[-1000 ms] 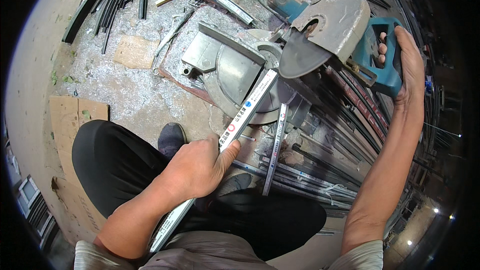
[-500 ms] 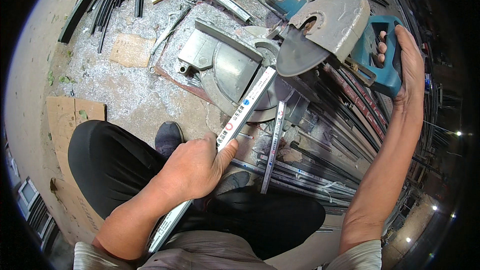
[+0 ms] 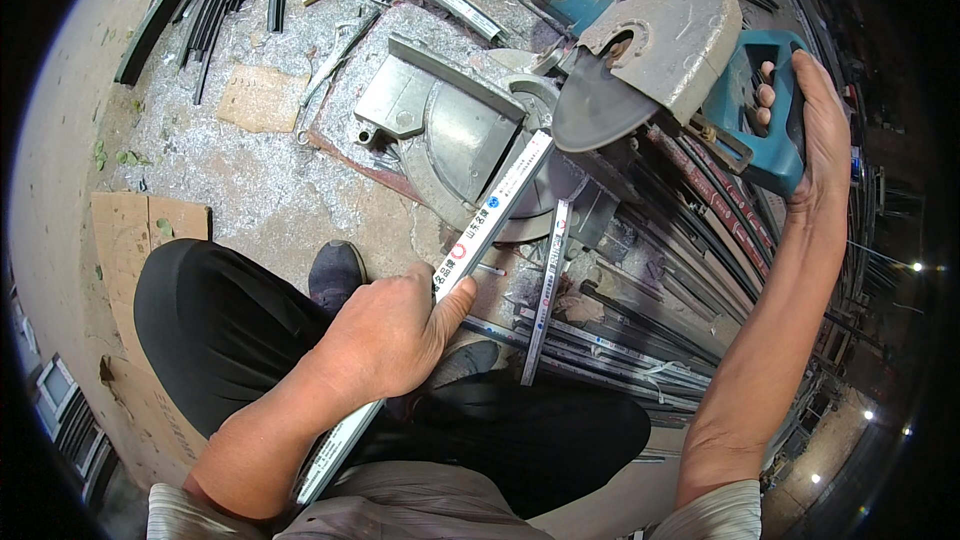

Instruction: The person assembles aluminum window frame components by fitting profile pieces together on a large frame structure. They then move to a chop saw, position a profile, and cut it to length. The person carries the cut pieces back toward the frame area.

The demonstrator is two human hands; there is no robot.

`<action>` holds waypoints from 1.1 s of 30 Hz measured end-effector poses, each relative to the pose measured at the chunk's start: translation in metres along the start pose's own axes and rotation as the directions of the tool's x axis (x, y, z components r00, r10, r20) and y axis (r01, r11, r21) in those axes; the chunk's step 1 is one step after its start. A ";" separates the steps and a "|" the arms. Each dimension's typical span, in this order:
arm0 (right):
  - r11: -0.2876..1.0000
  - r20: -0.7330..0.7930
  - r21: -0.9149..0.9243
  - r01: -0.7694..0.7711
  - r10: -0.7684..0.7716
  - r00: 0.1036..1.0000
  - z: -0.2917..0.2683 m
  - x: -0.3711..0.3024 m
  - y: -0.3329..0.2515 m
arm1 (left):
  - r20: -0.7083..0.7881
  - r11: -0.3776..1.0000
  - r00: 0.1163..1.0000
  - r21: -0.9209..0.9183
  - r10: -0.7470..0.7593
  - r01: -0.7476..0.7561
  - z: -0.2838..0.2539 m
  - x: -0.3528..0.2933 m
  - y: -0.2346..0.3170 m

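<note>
Looking down from my head, my left hand [image 3: 385, 335] is wrapped around a long, pale aluminium strip with printed film [image 3: 480, 230], fingers curled under it and thumb pressed along its edge. The strip runs from my lap toward one o'clock, its far end resting on the round grey metal base of the mitre saw [image 3: 450, 135], just below the dark circular blade [image 3: 595, 105]. At two o'clock my right hand [image 3: 815, 110] is closed around the teal plastic saw handle [image 3: 755, 115], beside the grey blade guard [image 3: 675, 35]. A second, shorter aluminium strip [image 3: 545, 290] lies just right of mine. Dark metal bars [image 3: 640, 340] are heaped at three o'clock. My black shoe [image 3: 335, 275] stands on the dusty concrete floor [image 3: 260, 190].
</note>
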State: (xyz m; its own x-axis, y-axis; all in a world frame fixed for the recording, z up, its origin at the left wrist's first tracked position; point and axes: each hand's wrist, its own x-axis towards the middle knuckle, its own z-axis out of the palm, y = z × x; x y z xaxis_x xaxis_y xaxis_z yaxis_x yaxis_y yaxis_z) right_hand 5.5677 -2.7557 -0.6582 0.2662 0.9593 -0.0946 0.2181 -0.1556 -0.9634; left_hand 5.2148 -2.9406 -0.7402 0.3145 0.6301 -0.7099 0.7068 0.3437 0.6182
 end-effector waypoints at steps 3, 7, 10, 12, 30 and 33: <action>1.000 0.000 -0.002 -0.006 0.006 1.000 0.001 -0.002 -0.001 | 0.018 1.000 1.000 -0.006 -0.020 0.021 -0.002 0.000 0.003; 1.000 -0.009 -0.011 -0.005 0.005 1.000 0.002 -0.003 -0.001 | -0.011 1.000 1.000 -0.011 0.013 -0.013 0.001 0.000 -0.001; 1.000 -0.004 -0.016 -0.008 0.008 1.000 0.001 -0.004 -0.001 | -0.020 1.000 1.000 -0.007 0.020 -0.020 0.001 0.000 -0.001; 1.000 -0.006 -0.014 -0.004 0.004 1.000 0.001 -0.004 -0.001 | -0.026 1.000 0.999 -0.004 0.027 -0.028 0.001 0.000 -0.002; 0.999 -0.049 -0.035 0.006 -0.008 0.999 0.007 -0.012 0.000 | -0.067 0.998 0.996 0.007 0.062 -0.062 0.001 0.000 -0.001; 1.000 -0.038 -0.027 0.015 -0.016 0.999 0.009 -0.016 0.000 | -0.044 1.000 0.999 -0.005 0.029 -0.030 0.000 0.001 0.002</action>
State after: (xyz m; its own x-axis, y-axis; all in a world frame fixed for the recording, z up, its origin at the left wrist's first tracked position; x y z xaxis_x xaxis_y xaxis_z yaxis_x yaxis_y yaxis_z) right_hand 5.5550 -2.7688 -0.6590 0.2978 0.9521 -0.0698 0.2472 -0.1475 -0.9577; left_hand 5.2162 -2.9393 -0.7393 0.3069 0.6701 -0.6758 0.6939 0.3284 0.6408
